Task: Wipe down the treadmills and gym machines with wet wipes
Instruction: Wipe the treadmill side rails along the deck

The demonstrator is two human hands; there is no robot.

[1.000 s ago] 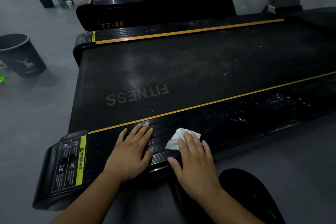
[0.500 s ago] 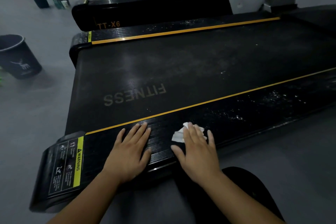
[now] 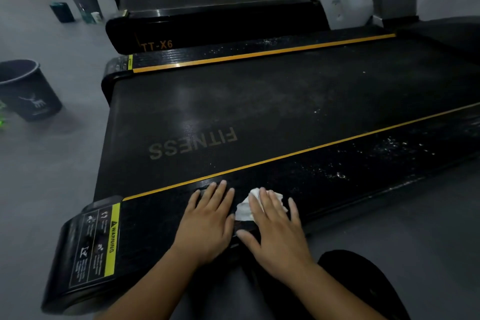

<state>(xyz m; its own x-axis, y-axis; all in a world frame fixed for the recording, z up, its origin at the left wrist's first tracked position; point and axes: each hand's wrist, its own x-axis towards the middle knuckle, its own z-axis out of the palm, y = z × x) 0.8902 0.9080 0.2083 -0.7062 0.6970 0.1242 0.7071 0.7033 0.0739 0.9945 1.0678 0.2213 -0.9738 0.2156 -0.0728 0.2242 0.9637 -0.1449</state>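
Gym treadmill (image 3: 259,112) side rail: right hand (image 3: 275,231) flat, pressing wet wipe (image 3: 245,209) against dust; left hand (image 3: 207,223) spread beside, bracing.

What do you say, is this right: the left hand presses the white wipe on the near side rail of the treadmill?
Wrong hand. The right hand presses the white wipe on the near side rail of the treadmill; the left hand lies flat beside it, holding nothing. The head view shows it.
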